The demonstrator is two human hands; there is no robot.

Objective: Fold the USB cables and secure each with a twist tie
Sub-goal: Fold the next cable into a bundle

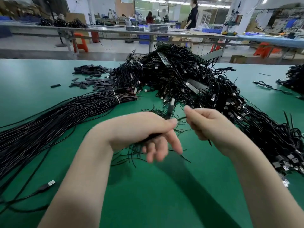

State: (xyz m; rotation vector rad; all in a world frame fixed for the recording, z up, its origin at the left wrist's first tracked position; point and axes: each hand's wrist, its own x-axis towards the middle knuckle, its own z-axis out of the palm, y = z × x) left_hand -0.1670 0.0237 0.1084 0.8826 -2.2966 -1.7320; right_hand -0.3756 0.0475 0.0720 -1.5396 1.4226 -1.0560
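Pinching a thin black twist tie (181, 118) between thumb and forefinger of the right hand (209, 125), other fingers curled into the palm. Gripping a folded USB cable (169, 111) in the left hand (144, 129): thumb and upper fingers clamped round the bundle, lower fingers (158, 152) hanging loose and blurred with motion. Plug end poking up just above the left knuckles, dark loops showing under the palm. Both hands raised above the green table (164, 186), close together, tie bridging the gap between them.

Judged to be the twisting step, tie already at the bundle. To do it well: keep the left grip firm so the folds do not spring apart; hold the tie taut and near its end; wind close against the cable's waist, not out near the plug; make enough turns to lock, then press the tail flat.

Directly beneath the hands, a scatter of loose ties (131, 155), within easy reach for the next one. Left of them, a long sheaf of straight cables (57, 116) banded with white near the far end. Beyond and to the right, a large tangled heap of cables (189, 74). Farther left on the table, small dark flat pieces (92, 79), purpose unclear. Risk worth watching: a slack tie slipping off, or loops escaping under the loose lower fingers.
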